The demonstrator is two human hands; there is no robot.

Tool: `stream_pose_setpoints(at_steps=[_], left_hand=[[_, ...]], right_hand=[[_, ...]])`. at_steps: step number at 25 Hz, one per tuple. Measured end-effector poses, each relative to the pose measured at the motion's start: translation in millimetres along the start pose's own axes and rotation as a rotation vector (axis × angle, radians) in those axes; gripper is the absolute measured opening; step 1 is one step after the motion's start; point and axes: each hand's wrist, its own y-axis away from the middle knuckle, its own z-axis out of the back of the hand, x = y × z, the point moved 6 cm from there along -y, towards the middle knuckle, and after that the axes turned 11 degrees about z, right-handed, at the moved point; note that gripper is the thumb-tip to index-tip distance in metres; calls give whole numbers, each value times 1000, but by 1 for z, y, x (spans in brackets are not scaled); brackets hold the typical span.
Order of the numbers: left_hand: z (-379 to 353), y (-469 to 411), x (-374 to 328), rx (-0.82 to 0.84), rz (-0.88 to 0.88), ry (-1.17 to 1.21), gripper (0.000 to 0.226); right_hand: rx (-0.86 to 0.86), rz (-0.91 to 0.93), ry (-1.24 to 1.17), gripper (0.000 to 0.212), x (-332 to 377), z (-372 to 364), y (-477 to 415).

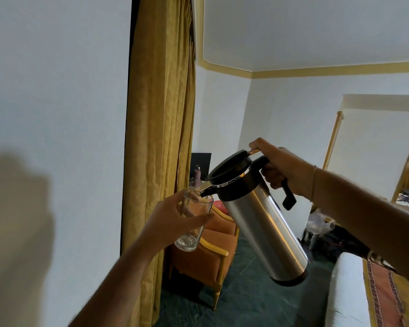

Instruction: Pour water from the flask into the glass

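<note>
A steel flask (265,230) with a black lid and black handle hangs tilted in the air at centre. My right hand (283,168) grips its handle, with the thumb on the lid's lever. Its black spout rests over the rim of a clear glass (194,220). My left hand (175,223) wraps around the glass and holds it slightly tilted, just left of the flask. The glass looks empty; no stream of water is visible at the spout.
A gold curtain (161,114) hangs behind the glass. An orange armchair (208,253) with a yellow wooden frame stands below it on dark green floor. A white bed edge (345,291) with a patterned runner is at lower right. A white wall fills the left.
</note>
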Motion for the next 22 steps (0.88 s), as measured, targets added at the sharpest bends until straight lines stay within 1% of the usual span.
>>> stream_pose_setpoints(at_steps=[2, 4, 8, 12, 16, 17, 19, 22], left_hand=[[1, 0, 3, -18, 4, -11, 71], [2, -1, 5, -29, 10, -13, 72], [0, 0, 8, -12, 7, 7, 68], [-4, -1, 14, -19, 25, 2, 78], [-5, 2, 10, -34, -7, -26, 55], [-4, 4, 8, -41, -15, -33, 54], [-5, 6, 3, -46, -27, -54, 61], [-4, 8, 0, -66, -20, -58, 83]], right_hand=[[32, 12, 52, 50, 9, -1, -4], [70, 27, 110, 49, 20, -4, -9], [146, 29, 247, 61, 38, -12, -23], [231, 19, 368, 63, 55, -21, -32], [299, 25, 480, 63, 73, -28, -36], [306, 26, 504, 61, 78, -29, -36], [303, 30, 539, 60, 87, -29, -36], [297, 37, 549, 64, 97, -27, -34]])
